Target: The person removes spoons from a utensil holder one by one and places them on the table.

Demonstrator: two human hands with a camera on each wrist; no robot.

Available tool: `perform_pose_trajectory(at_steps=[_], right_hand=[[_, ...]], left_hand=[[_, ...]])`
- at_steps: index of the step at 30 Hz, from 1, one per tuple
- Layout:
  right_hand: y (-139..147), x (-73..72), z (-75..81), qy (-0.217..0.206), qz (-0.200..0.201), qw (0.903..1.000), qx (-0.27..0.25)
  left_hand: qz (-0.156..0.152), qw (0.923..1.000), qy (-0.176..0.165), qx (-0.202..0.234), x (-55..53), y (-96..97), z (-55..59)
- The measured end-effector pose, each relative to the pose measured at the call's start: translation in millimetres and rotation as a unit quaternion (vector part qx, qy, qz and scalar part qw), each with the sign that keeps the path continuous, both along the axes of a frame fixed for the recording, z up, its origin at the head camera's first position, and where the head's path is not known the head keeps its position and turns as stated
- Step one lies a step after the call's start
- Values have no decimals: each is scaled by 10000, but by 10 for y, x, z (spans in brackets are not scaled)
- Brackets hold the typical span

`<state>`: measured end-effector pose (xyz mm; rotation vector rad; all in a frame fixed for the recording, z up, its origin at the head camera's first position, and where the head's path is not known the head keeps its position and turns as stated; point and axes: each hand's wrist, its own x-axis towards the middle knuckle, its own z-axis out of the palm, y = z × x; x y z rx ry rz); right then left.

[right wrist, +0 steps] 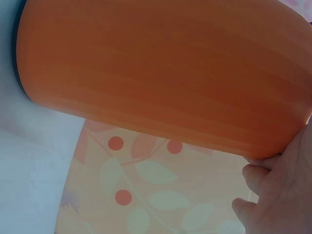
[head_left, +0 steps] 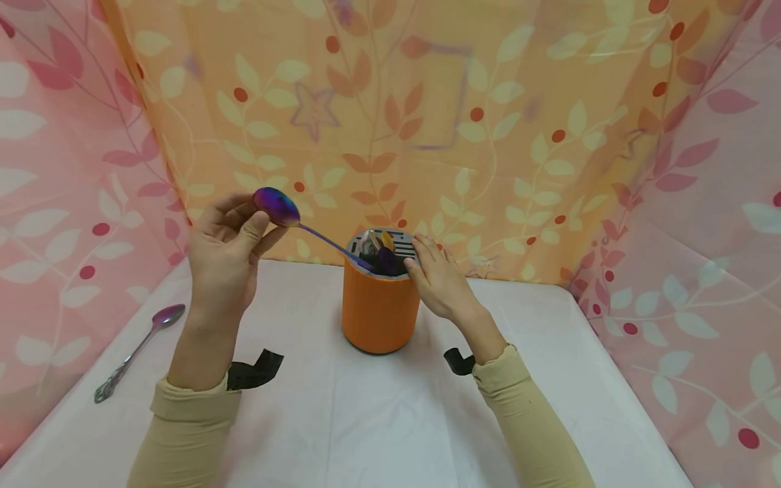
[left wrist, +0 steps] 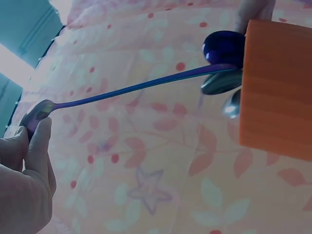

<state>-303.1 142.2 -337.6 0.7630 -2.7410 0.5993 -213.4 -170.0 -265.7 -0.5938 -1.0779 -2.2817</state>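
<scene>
An orange cylindrical utensil holder (head_left: 379,313) with a grey slotted top stands on the white table. My left hand (head_left: 222,254) pinches a purple-blue iridescent spoon (head_left: 277,207) by its bowl, left of the holder. The spoon's thin handle slants down to the right, its end at the holder's opening. Several other spoon bowls stick out of that opening, a dark blue one (left wrist: 223,47) and a silvery one (left wrist: 222,82) among them. My right hand (head_left: 442,281) rests against the holder's right upper rim, fingers extended over its edge.
Another purple spoon (head_left: 167,315) with an ornate handle lies on the table (head_left: 293,420) at the left. A yellow leaf-patterned cloth (head_left: 378,102) hangs behind, with pink patterned cloths (head_left: 702,224) along both sides. Black straps (head_left: 256,369) stick out from both wrists.
</scene>
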Motion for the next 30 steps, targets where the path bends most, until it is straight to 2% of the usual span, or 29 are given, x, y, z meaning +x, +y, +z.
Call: perform_pose_trajectory(at_steps=[5, 7, 10, 14, 17, 21, 23, 25, 28, 30], right_hand=[[1, -5, 1, -26, -27, 10000, -19], [1, -8, -2, -23, -40, 10000, -27], [1, -14, -7, 10, -13, 10000, -55], [-2, -12, -6, 6, -18, 10000, -66], [3, -13, -4, 3, -42, 10000, -39], [10, -14, -1, -3, -48, 10000, -39], [10, -14, -1, -6, -42, 10000, -62], [9, -11, 1, -21, -40, 10000, -83], [8, -12, -5, -43, -40, 9999, -93], [7, -11, -7, -65, -57, 9999, -85]], left_hand=[[-61, 9983, 95, 570, 70, -178, 36], [-56, 9975, 102, 697, 86, -246, 34], [124, 9975, 24, 695, 97, -335, 3], [270, 9987, -61, 418, 81, -450, -83], [277, 9995, -150, 16, 46, -541, -171], [252, 9963, -571, -587, -13, -691, -300], [295, 9910, -887, -960, -48, -778, -360], [363, 9824, -1253, -1337, -90, -864, -410], [374, 9637, -1722, -2005, -150, -1008, -478], [342, 9460, -2032, -2501, -181, -1110, -515]])
